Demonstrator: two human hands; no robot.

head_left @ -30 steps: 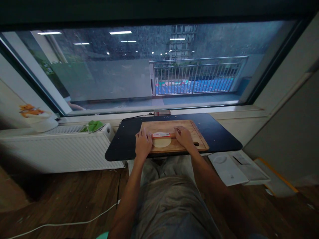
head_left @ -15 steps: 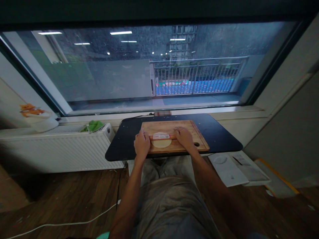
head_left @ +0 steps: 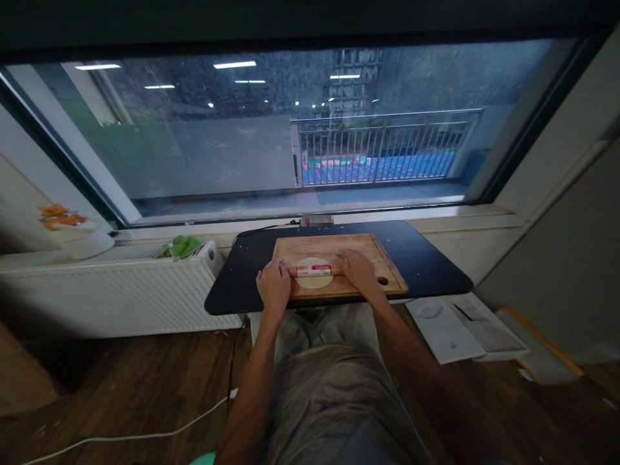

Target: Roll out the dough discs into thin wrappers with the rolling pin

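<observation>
Over the last second the rolling pin (head_left: 314, 271) has come back toward the person, from the far edge of the dough (head_left: 314, 282) to across its middle; the round now shows on both sides of the pin, so this pass has covered about half of it. The left hand (head_left: 274, 284) and right hand (head_left: 358, 270) have travelled with it; each grip is closed loosely over one end of the pin, palm down, fingers curled, holding nothing else. The dough lies flat on the wooden board (head_left: 339, 245), between the two hands and under the pin, touching neither hand; the board sits on the black counter (head_left: 426, 265) by the window.
</observation>
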